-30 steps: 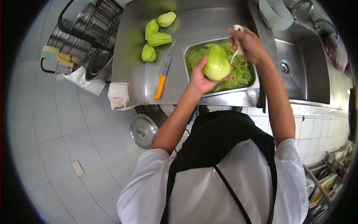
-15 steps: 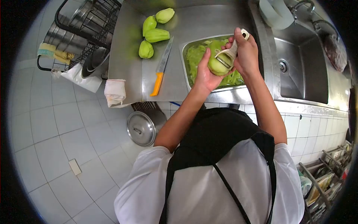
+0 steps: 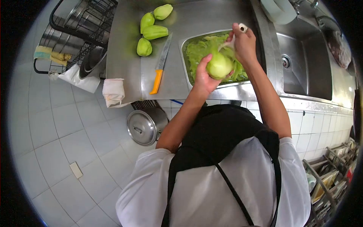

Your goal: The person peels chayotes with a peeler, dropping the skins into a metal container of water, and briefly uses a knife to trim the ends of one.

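Note:
My left hand (image 3: pixel 205 78) is wrapped round a pale green chayote (image 3: pixel 219 66), holding it over a metal tray (image 3: pixel 185 60) of green peelings (image 3: pixel 196 53). In my right hand (image 3: pixel 245 43) is a white peeler (image 3: pixel 242 27), its handle end sticking out above the fist. The peeler's head is blurred beside the far end of the chayote. To the left of the tray lies a knife (image 3: pixel 157 80) with an orange handle, blade pointing away from me. Several more chayotes (image 3: pixel 155 32) rest beyond it on the steel counter (image 3: pixel 126 49).
On the right is a steel sink (image 3: pixel 308 68) with a translucent container (image 3: pixel 279 11) at its far edge. A folded white cloth (image 3: pixel 113 92) hangs over the counter's front left corner. Further left stands a black wire rack (image 3: pixel 81 32). A lidded pot (image 3: pixel 140 128) sits on the floor.
The peeler has moved off the near face of the chayote, away from me to its far end. The chayote has turned in my left hand. The whole view has shifted slightly.

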`<state>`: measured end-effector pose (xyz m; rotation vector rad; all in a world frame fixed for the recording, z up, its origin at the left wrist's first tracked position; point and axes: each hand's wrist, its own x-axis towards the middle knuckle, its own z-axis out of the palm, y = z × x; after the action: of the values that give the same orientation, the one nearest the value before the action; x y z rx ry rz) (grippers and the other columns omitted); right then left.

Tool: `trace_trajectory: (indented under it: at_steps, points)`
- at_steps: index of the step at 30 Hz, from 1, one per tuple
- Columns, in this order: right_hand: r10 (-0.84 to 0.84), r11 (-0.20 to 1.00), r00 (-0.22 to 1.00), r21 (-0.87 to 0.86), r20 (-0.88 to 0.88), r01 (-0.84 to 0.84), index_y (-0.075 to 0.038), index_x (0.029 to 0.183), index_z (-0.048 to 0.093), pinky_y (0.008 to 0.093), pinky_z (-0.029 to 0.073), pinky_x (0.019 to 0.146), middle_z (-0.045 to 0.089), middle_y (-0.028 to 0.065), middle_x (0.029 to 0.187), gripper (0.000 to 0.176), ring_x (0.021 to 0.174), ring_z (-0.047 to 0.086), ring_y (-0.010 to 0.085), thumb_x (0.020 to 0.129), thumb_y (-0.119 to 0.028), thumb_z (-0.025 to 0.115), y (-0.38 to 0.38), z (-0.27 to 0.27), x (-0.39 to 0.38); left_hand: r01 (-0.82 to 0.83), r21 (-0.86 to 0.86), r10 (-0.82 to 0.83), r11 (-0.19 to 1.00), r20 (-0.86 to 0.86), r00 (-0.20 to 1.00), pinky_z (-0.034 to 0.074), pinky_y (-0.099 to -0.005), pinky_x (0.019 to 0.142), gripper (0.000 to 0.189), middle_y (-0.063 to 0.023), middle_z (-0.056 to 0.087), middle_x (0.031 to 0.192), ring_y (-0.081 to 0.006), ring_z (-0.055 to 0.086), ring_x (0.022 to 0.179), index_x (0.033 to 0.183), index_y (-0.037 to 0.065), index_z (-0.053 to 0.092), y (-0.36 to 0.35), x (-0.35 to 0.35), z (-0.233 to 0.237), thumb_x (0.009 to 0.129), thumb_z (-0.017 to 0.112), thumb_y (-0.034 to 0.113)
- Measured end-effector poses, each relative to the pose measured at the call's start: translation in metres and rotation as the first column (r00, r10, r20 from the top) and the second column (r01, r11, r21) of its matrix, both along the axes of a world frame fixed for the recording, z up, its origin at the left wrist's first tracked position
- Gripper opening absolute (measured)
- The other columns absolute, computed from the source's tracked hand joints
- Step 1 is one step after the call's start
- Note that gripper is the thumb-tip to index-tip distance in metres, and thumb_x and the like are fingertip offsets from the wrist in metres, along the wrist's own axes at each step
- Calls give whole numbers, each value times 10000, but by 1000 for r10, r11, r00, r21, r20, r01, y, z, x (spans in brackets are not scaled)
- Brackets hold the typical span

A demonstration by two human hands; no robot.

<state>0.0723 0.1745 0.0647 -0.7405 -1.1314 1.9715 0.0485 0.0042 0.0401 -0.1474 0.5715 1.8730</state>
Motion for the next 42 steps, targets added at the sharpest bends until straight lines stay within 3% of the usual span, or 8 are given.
trace_trajectory:
  at_steps: [1, 4, 8, 12, 20, 30, 31, 42]
  points:
    - [-145, 974, 982, 194, 122, 119, 17, 942, 491, 342, 488, 504, 582, 94, 666, 215, 562, 591, 194, 953, -167, 601, 6, 2, -6, -6, -6, 6, 1000, -3, 1000, 430, -576, 973, 552, -144, 573, 1288, -355, 542, 1195, 1323, 93, 502, -3, 2, -2, 897, 571, 437]
    - [-219, 967, 967, 163, 131, 197, 26, 942, 475, 345, 480, 482, 579, 101, 635, 246, 530, 591, 201, 947, -180, 608, 36, -45, -23, 18, -13, -19, 1000, -83, 996, 422, -578, 994, 550, -158, 575, 1287, -386, 533, 1202, 1312, 90, 512, -15, 13, -3, 901, 567, 452]
    - [-170, 930, 969, 355, 177, 98, 14, 949, 471, 319, 492, 544, 597, 93, 704, 229, 589, 604, 172, 955, -179, 595, 2, -49, -19, -32, -32, 31, 999, -8, 999, 414, -568, 1010, 583, -193, 557, 1304, -415, 518, 1212, 1323, 86, 504, -21, -4, -19, 902, 565, 485]
    - [102, 928, 932, 305, 349, -215, -7, 1085, 445, 321, 521, 569, 609, 93, 789, 247, 634, 618, 173, 955, -150, 597, -9, -101, -18, -43, -13, 44, 999, 70, 997, 404, -559, 1025, 607, -221, 531, 1326, -432, 496, 1234, 1333, 81, 497, -26, -11, -9, 904, 560, 505]
    - [-35, 999, 999, -10, 0, 35, 0, 1088, 467, 349, 540, 590, 611, 117, 831, 208, 662, 636, 211, 982, -156, 553, 17, -27, -6, -64, 3, 63, 998, 124, 990, 383, -582, 1043, 589, -171, 546, 1316, -420, 506, 1225, 1341, 81, 482, -30, -16, -9, 917, 564, 482]
    - [280, 834, 955, -467, -101, -294, -12, 972, 480, 371, 522, 692, 536, 77, 784, 209, 718, 559, 195, 1023, -215, 472, -13, 13, 1, -2, 104, 7, 995, -45, 999, 363, -602, 1054, 549, -142, 528, 1352, -330, 502, 1253, 1370, 81, 454, -16, -8, -7, 923, 597, 366]
    - [238, 843, 963, -467, -123, -268, -1, 980, 479, 372, 521, 581, 545, 101, 783, 172, 653, 555, 207, 1001, -169, 511, -18, 15, 1, 4, 109, 4, 994, -74, 997, 365, -602, 1053, 548, -138, 532, 1347, -318, 509, 1247, 1368, 78, 455, -15, -7, -6, 919, 601, 357]
    - [126, 964, 992, -236, 1, -122, -23, 945, 472, 343, 499, 516, 555, 90, 734, 160, 567, 536, 176, 959, -136, 584, -14, -3, -3, 55, 13, -53, 998, -98, 994, 409, -623, 1010, 561, -172, 560, 1291, -362, 559, 1180, 1348, 48, 438, -22, -2, -21, 881, 587, 320]
